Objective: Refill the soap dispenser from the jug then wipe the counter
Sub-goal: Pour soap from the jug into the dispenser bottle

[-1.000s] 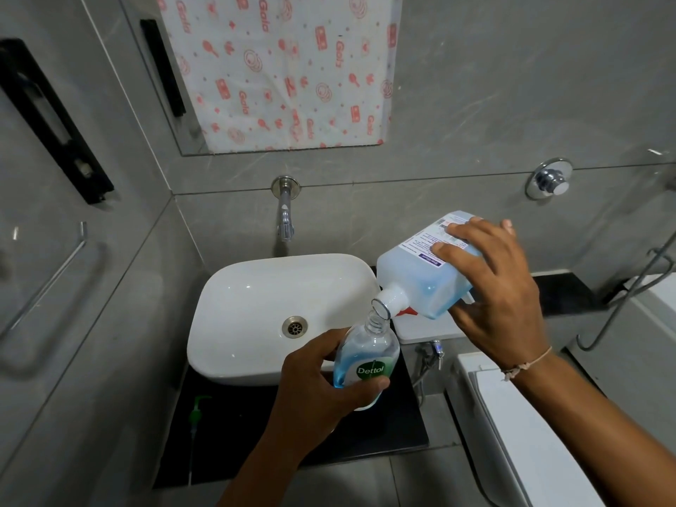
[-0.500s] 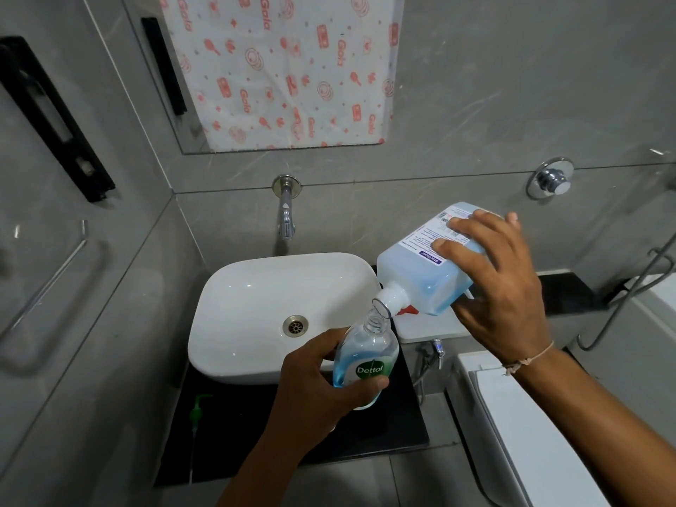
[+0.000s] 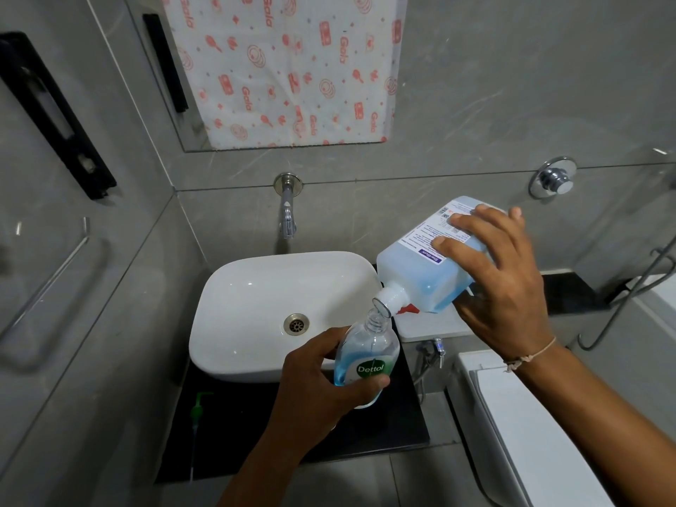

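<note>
While the left hand wraps its fingers around the soap dispenser, the right hand tips the jug over it.

The left thumb and fingers are curled closed on the dispenser's rounded clear plastic body (green Dettol label facing up), blue liquid pooled low inside. The right fingers lie spread across the jug's white printed label, thumb beneath; the jug is squarish, translucent, pale blue, its white neck meeting the dispenser's open threaded mouth. Both are held above the glossy black counter, just right of the smooth white basin. A green pump lies on the counter.
</note>
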Available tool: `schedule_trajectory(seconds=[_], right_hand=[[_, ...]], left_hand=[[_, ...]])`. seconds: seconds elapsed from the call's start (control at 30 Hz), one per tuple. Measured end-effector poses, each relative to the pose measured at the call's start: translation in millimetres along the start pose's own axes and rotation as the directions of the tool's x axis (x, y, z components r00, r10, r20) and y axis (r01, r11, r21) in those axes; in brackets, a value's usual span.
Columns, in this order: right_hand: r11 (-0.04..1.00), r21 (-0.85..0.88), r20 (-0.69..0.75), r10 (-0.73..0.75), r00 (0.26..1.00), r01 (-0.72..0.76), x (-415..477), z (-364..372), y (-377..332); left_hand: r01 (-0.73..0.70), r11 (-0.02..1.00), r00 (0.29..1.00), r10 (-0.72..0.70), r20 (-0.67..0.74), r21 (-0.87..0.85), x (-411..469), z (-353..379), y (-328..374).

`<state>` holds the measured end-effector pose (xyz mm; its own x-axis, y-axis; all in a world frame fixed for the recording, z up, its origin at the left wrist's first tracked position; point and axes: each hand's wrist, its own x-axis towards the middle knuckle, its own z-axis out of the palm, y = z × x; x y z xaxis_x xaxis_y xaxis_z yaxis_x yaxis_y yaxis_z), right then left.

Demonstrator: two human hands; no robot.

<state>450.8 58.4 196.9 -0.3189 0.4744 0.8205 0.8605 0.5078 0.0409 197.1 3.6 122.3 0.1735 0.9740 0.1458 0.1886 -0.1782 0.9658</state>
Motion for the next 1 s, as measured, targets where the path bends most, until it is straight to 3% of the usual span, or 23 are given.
schedule_trajectory(seconds=[1.0], right_hand=[[0.999,0.001,0.001,-0.035,0.999,0.035,8.5,-3.1,-4.0]], left_hand=[[-0.017,0.999,1.0,0.016,-0.01,-0.035,-1.6,-2.0,0.9]])
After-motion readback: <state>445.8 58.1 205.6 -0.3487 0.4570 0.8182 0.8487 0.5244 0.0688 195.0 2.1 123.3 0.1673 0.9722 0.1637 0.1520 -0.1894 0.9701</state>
